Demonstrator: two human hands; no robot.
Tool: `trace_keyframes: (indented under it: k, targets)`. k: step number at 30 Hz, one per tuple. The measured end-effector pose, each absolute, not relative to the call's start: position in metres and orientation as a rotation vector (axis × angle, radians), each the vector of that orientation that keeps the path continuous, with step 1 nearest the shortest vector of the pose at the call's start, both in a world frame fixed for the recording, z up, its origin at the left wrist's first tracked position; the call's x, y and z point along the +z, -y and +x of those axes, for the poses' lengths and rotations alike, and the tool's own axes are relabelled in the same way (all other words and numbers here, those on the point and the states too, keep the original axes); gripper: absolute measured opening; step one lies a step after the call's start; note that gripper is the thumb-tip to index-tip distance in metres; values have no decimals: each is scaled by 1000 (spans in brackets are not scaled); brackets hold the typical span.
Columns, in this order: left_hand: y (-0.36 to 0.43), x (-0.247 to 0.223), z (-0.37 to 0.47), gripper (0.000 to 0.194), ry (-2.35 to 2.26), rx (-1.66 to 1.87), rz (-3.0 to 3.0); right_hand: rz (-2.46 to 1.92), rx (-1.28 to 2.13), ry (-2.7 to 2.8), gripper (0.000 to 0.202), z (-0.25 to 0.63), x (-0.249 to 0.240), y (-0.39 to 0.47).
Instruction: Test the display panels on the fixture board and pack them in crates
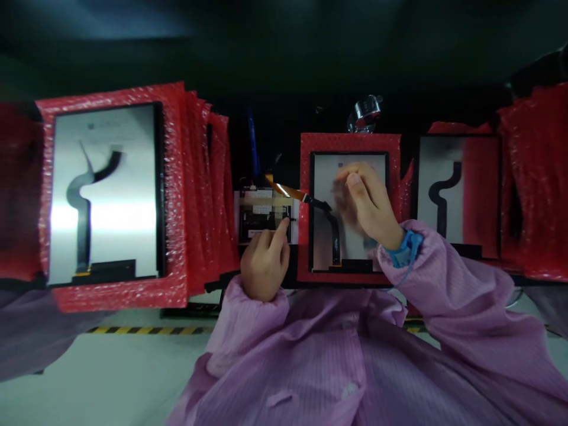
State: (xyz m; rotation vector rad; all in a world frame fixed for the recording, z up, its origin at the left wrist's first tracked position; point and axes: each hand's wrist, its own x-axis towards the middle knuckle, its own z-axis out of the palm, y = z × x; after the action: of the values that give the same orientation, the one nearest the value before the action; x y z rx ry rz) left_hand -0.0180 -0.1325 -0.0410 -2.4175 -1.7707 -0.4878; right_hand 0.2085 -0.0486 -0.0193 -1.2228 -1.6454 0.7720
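Observation:
My left hand (265, 263) has its index finger stretched out onto the right edge of a small test board (261, 216) with black parts and tan tape. An orange flex cable (286, 190) runs from that board to the black ribbon (335, 234) of a display panel (323, 177). Above the panel hovers my right hand (370, 204), its fingers curved together with the thumb close against them. Whatever may be between those fingertips is hidden. Under the panel lies a red bubble-wrap sheet (305, 148). A blue band (406, 248) circles my right wrist.
To the left, another panel (119, 219) lies on stacked red bubble-wrap sleeves (177, 284). At right are a third panel (437, 160) and more red sleeves (545, 189). Behind stand a roll of clear tape (366, 112) and a thin blue object (253, 142).

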Motion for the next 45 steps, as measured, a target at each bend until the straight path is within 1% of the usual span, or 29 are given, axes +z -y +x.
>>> trace_keyframes:
  k: [9,12,14,17,20,22,25,28,31,33,35,36,37,40,41,42,43,45]
  targets:
    - [133,-37,-17,39,1709,-331,-2429,-1288,597,1692,37,218,-9,46]
    - [130,-35,-22,40,1678,-331,-2487,-1361,530,1718,26,228,1,50]
    - [129,-34,-25,38,1735,-424,-2542,-1436,476,1748,18,238,8,64]
    - [133,-30,-19,32,1884,-766,-2566,-1635,447,1806,16,251,16,99]
    - [146,-23,-1,26,1932,-1025,-2605,-1832,507,1835,24,254,14,138]
    - [155,-19,12,21,1972,-1046,-2670,-1886,545,1808,27,251,8,155]
    - [161,-15,21,17,2158,-1021,-2713,-1878,600,1693,31,247,-3,164]
    - [160,-12,17,17,2367,-1031,-2706,-1843,816,1404,38,249,-7,163]
    - [157,-6,7,19,2534,-1061,-2742,-1708,1070,1055,33,251,6,167]
    - [155,0,2,23,2668,-1070,-2805,-1554,1123,968,26,245,24,172]
    - [151,6,0,25,2785,-1131,-2824,-1407,1111,1035,24,233,45,177]
    - [148,9,0,25,2820,-1245,-2785,-1346,1102,1118,26,226,54,178]
    - [144,12,1,26,2833,-1454,-2704,-1286,1089,1226,29,218,62,178]
    - [131,22,7,32,2669,-2450,-2255,-1055,1048,1538,36,195,69,172]
    - [127,26,10,35,2603,-2736,-2075,-998,1054,1586,36,187,66,168]
    - [124,30,12,40,2588,-2931,-1904,-988,1063,1596,34,180,60,165]
    - [123,34,13,45,2644,-3025,-1750,-1036,1066,1585,34,173,53,162]
    - [121,41,14,49,2914,-2984,-1480,-1249,1032,1576,40,159,36,158]
